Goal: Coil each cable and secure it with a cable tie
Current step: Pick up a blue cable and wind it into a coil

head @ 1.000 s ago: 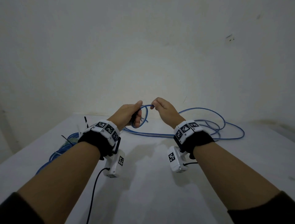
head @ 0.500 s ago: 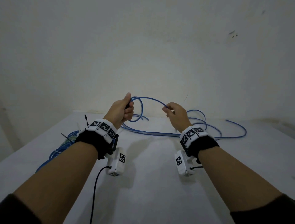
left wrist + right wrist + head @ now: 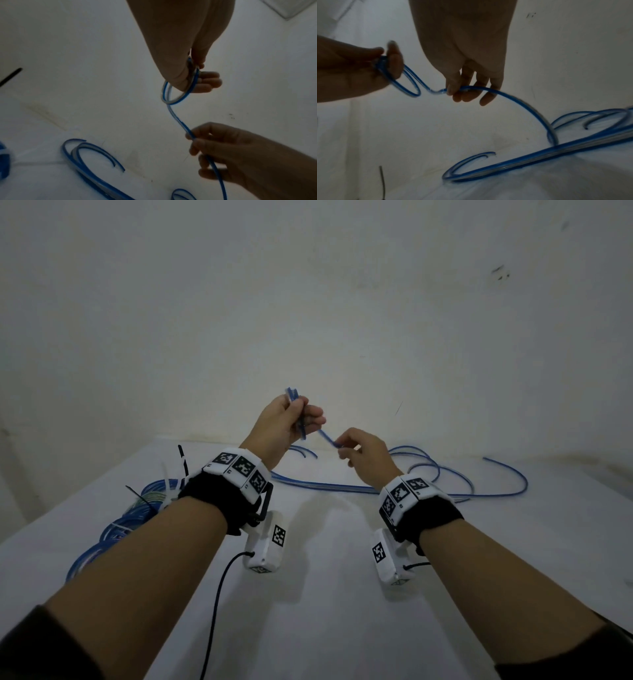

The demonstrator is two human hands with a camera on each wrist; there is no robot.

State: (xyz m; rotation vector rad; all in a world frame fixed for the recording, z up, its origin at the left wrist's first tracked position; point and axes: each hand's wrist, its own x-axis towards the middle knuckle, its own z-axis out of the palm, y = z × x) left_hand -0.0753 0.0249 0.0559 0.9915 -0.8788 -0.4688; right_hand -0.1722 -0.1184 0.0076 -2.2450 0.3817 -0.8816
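Note:
A blue cable (image 3: pixel 327 438) runs between my two raised hands. My left hand (image 3: pixel 291 421) grips a small coil of it (image 3: pixel 178 93), thumb pressed over the loops (image 3: pixel 397 75). My right hand (image 3: pixel 359 451) pinches the cable (image 3: pixel 471 88) a short way along, with the strand passing under its fingers (image 3: pixel 202 142). From there the cable drops in an arc to the white table (image 3: pixel 325 594), where its loose loops (image 3: pixel 445 481) lie at the back right. Other loose blue cable ends (image 3: pixel 471 166) lie on the table below the hands.
At the table's left edge lies a pile of coiled blue cables (image 3: pixel 137 515) with white and black cable ties (image 3: pixel 171 484) sticking up. A black wire (image 3: pixel 215 611) hangs from the left wrist camera. A pale wall stands close behind the table.
My left hand has risen and turned, gathering the loop into a tighter coil. My right hand has moved in toward the left, and the cable between them has shortened.

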